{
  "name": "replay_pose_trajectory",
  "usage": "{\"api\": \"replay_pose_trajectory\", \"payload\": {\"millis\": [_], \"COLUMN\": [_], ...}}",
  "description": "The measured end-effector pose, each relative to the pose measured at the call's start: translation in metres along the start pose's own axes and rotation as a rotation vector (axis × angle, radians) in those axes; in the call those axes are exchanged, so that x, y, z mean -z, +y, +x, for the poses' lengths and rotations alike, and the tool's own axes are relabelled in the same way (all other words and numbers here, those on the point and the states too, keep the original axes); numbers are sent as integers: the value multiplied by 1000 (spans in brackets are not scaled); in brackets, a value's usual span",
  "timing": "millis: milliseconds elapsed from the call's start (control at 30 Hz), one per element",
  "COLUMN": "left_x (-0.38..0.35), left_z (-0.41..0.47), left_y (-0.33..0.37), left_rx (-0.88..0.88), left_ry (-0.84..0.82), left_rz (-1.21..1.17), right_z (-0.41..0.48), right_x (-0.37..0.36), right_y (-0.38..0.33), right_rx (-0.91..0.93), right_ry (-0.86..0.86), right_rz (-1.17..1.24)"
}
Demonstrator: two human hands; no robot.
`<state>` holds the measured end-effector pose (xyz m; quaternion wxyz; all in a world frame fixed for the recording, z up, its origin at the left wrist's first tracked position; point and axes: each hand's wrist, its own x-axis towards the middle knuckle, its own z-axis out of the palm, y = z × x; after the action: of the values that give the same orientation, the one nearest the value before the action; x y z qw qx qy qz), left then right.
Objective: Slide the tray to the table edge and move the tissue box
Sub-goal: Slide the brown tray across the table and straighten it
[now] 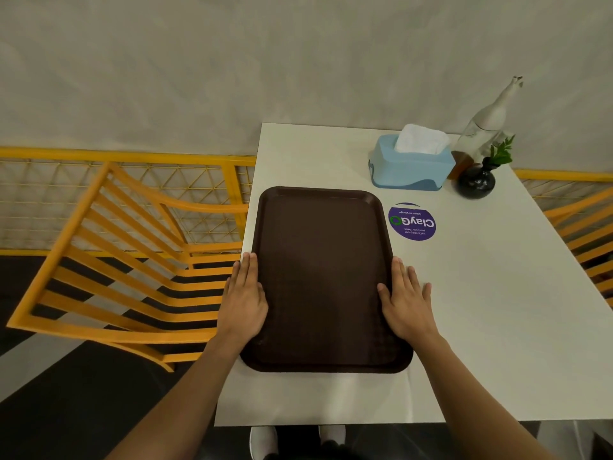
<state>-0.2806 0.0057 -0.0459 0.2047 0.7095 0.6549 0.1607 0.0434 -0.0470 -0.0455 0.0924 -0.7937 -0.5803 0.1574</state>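
Both hands are flat on the job here: the left hand (243, 302) lies along the left rim of the dark brown tray (323, 280), fingers straight and together, thumb tucked over the rim, while the right hand (408, 305) rests against the right rim with fingers spread on the white worktop (491, 310) and the thumb lying on the tray's inner edge. Neither grip is closed around anything; both palms are open and pressing against the tray's long sides. The tray sits lengthwise toward the left side of the worktop, its left rim right at the table's left edge, its near end set back from the front edge. Beyond the tray's far right corner stands the light blue tissue box (411, 166), white tissue poking from its top, apart from the tray. Between them, just beside the tray's right rim, a round purple sticker (412, 224) lies on the surface. A dark round vase (476, 183) with a green sprig stands just right of the tissue box, a pale bottle (487, 122) behind it. A yellow slatted chair (126, 260) stands left of the table.
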Motion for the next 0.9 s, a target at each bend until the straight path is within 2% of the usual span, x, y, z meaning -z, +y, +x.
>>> {"api": "replay_pose_trajectory", "payload": {"millis": [600,767,900], "left_x": [22,31,29], "left_z": [-4,13,37], "left_y": [5,18,58], "left_rx": [30,-56,-139], "left_ry": [-98,9,57], "left_rz": [-294,-173,-179], "right_z": [0,1,13], "right_x": [21,39,60], "right_y": [-8,-8,1], "right_rx": [-17,-24,-31], "right_ry": [-50,33,143], "right_rz": [109,258,304]}}
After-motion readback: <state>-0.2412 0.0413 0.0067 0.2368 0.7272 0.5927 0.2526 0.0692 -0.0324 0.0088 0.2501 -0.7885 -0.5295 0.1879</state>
